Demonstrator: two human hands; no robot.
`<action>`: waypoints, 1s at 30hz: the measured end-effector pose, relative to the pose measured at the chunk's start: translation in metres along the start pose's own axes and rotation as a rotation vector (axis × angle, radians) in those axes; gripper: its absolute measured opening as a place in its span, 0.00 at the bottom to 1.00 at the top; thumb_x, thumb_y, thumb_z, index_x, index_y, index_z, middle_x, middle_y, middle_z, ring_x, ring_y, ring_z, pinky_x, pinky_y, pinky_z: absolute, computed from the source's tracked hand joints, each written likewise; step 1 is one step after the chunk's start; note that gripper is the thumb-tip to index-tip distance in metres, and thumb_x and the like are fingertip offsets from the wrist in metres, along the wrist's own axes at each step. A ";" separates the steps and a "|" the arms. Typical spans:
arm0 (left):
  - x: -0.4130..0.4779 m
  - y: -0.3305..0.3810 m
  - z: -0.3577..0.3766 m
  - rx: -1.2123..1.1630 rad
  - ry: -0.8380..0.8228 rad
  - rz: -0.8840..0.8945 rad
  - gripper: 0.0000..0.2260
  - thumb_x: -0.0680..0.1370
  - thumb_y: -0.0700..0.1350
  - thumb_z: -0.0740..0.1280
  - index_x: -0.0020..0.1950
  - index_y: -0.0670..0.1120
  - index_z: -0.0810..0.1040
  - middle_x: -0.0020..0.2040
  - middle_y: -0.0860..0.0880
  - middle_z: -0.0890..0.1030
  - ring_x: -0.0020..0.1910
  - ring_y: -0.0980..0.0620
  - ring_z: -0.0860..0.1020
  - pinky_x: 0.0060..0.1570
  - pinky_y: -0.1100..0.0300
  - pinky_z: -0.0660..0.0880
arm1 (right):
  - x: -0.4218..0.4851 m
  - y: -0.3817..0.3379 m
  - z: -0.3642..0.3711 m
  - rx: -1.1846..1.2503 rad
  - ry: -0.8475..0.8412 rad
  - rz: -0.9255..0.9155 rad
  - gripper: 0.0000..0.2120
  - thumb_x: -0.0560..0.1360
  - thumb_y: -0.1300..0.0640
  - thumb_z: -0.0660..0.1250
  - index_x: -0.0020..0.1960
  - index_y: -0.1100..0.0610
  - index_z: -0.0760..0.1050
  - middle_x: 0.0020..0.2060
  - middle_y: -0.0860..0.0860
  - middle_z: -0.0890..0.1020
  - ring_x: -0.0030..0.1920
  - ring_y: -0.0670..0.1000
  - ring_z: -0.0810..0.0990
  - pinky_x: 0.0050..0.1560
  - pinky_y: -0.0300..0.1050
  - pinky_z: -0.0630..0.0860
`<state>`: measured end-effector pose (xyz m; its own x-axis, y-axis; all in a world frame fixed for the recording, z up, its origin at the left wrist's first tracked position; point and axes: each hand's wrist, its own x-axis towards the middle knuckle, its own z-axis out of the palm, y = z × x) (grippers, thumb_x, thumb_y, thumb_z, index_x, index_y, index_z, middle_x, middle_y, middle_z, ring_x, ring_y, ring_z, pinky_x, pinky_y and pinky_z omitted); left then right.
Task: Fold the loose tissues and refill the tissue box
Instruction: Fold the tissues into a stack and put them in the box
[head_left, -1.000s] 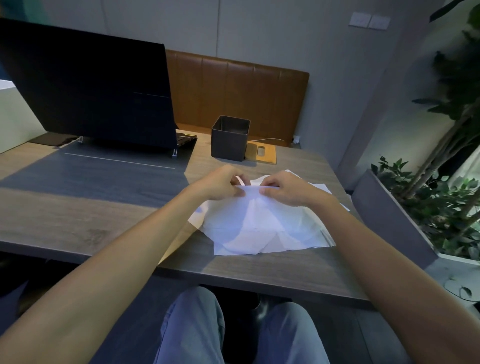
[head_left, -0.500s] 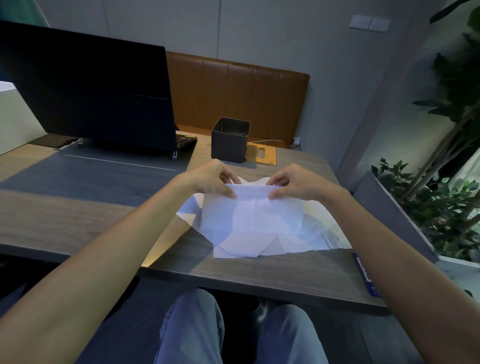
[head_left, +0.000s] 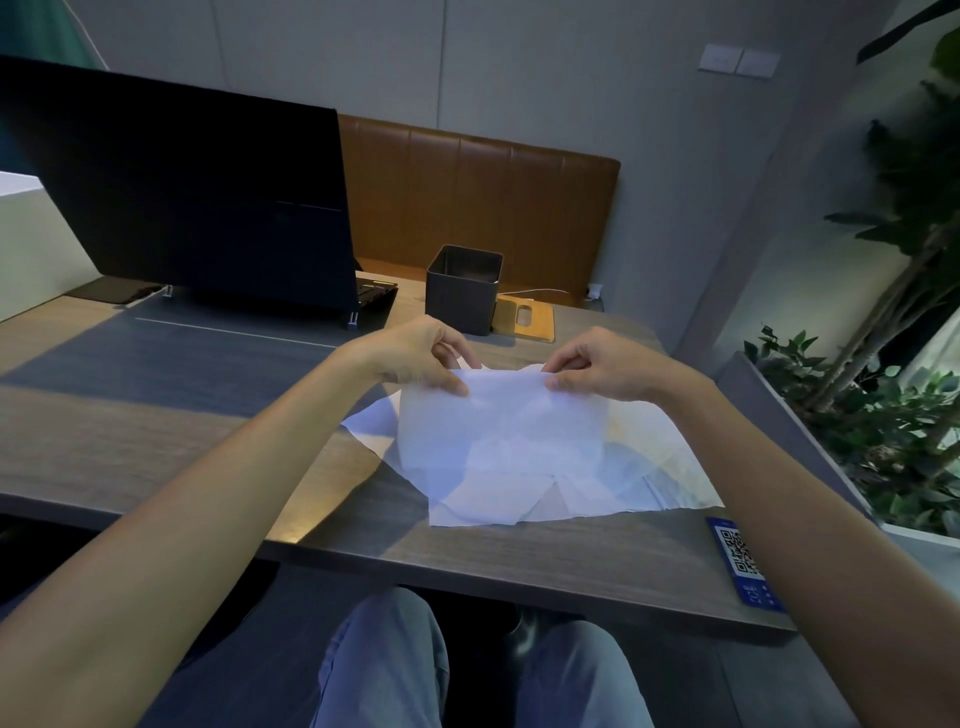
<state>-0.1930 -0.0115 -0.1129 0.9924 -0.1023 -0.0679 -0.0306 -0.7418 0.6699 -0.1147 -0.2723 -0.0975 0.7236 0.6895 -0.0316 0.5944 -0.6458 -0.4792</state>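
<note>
White tissue (head_left: 498, 421) hangs by its top edge: your left hand (head_left: 415, 353) pinches one upper corner between thumb and forefinger, your right hand (head_left: 608, 369) pinches the other, both raised above the worktop (head_left: 156, 447). Held this way the sheet stretches flat and square, which looks like set-up for a fold. Its lower part seems to rest on the loose tissues (head_left: 571, 499) spread beneath, near the front edge. The dark tissue box (head_left: 464, 291) stands open-topped just beyond your hands, with the tan lid (head_left: 524, 322) flat beside it on the right, probably set off so folded sheets can go straight in. Room: the laptop (head_left: 197, 197) sits well to the left and the blue QR card (head_left: 743, 561) lies at the front right edge. The way forward to the box is short and unblocked. Mind the pile's near edge, close to the drop.
</note>
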 end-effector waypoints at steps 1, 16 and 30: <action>-0.001 -0.001 -0.001 0.008 0.004 -0.001 0.13 0.76 0.42 0.75 0.60 0.49 0.82 0.50 0.50 0.83 0.48 0.52 0.82 0.39 0.67 0.79 | -0.001 0.001 -0.001 -0.003 0.001 0.003 0.08 0.80 0.55 0.69 0.56 0.54 0.84 0.46 0.45 0.84 0.44 0.45 0.83 0.41 0.29 0.79; -0.004 -0.019 -0.005 -0.103 0.086 -0.107 0.02 0.79 0.45 0.72 0.47 0.51 0.84 0.50 0.49 0.83 0.52 0.50 0.82 0.38 0.63 0.79 | -0.005 0.023 -0.001 -0.059 0.023 0.097 0.09 0.80 0.54 0.68 0.55 0.54 0.84 0.46 0.46 0.84 0.39 0.48 0.81 0.34 0.32 0.74; -0.002 -0.044 0.006 -0.020 0.177 -0.088 0.07 0.80 0.41 0.70 0.56 0.48 0.85 0.52 0.51 0.83 0.50 0.52 0.81 0.39 0.63 0.80 | 0.002 0.043 0.012 -0.055 0.053 0.199 0.07 0.80 0.55 0.69 0.55 0.54 0.84 0.43 0.49 0.85 0.38 0.49 0.83 0.37 0.34 0.77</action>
<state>-0.1940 0.0173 -0.1461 0.9967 0.0816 0.0034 0.0574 -0.7295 0.6816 -0.0919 -0.2954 -0.1285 0.8450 0.5297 -0.0739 0.4554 -0.7850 -0.4200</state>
